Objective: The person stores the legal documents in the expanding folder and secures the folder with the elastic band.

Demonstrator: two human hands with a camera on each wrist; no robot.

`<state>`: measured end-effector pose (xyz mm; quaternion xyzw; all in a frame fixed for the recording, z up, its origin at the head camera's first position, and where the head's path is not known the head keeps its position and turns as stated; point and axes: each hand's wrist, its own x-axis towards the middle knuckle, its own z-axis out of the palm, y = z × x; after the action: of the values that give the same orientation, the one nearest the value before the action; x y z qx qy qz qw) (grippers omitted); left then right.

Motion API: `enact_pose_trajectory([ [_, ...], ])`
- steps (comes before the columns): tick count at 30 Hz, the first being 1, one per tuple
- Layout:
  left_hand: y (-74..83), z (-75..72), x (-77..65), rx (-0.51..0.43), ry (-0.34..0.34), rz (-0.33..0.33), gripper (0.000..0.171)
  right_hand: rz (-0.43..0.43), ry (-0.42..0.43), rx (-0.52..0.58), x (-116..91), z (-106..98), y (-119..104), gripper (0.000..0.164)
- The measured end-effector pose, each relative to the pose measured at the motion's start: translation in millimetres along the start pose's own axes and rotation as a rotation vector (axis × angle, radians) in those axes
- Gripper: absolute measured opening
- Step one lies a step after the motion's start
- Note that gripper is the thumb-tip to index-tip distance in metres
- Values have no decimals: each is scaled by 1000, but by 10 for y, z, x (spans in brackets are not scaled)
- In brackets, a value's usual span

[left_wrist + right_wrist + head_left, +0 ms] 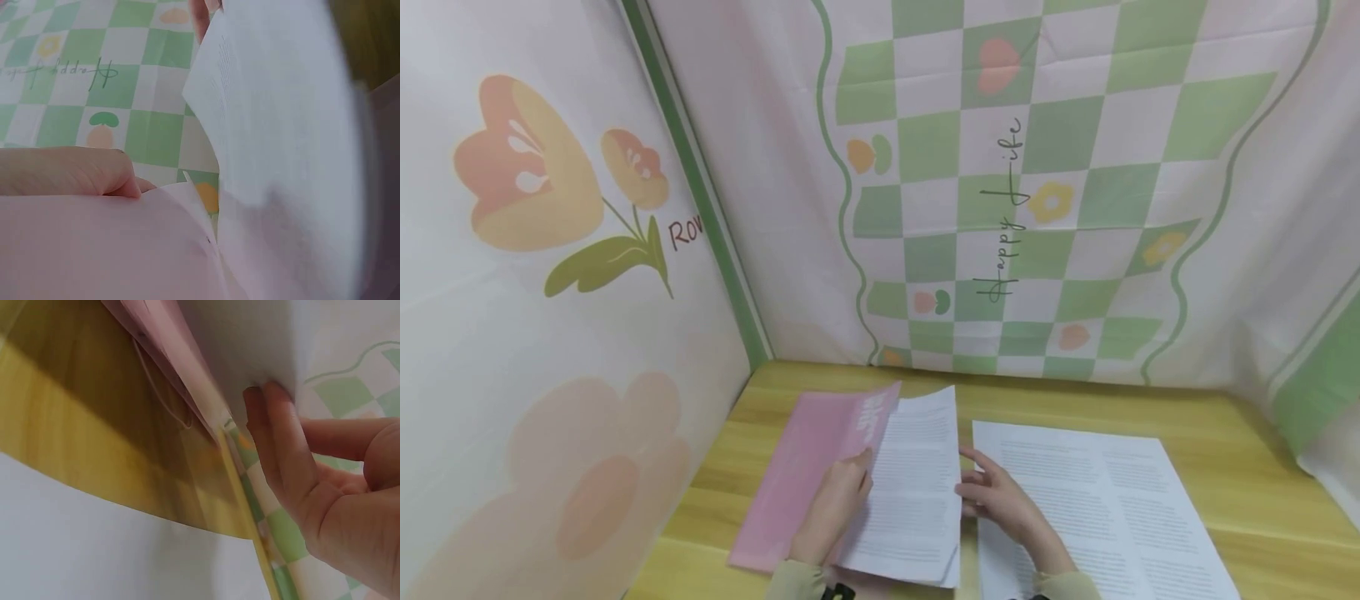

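A pink folder [801, 467] with white lettering lies on the left of the table, its cover lifted. My left hand [838, 500] grips the cover; in the left wrist view the thumb and curled fingers hold the pink cover's edge [75, 237]. Printed white sheets [917, 492] lie against the folder's right side, slightly lifted at their edges. At their right edge, my right hand [1000, 500] pinches the paper. The right wrist view shows two fingertips [265, 400] pressed against the back of the sheets [250, 344], with another digit on the far side.
A large printed sheet [1097, 500] lies flat on the wood-grain table [1255, 467], to the right of the folder. Behind the table hangs a green-and-white checked cloth [1075, 275]. A flowered cloth wall [550, 350] stands along the left side.
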<state>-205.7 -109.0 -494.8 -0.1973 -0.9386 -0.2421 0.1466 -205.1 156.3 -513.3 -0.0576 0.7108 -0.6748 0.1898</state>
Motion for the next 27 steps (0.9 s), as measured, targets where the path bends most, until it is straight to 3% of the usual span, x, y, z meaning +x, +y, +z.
enact_pose_trajectory([
  [4, 6, -9, -2, -20, -10, -14, 28, 0, -10, -4, -4, 32, 18, 79],
  [8, 1, -5, 7, -16, 6, 6, 11, -1, -24, -25, -26, 44, 30, 79],
  [15, -8, 12, 11, 2, 25, 21, 18, -27, -82, -44, -57, 38, 65, 85],
  [27, -8, 3, 0, -18, 30, 30, 12, -46, -60, -8, -7, 135, 57, 84],
])
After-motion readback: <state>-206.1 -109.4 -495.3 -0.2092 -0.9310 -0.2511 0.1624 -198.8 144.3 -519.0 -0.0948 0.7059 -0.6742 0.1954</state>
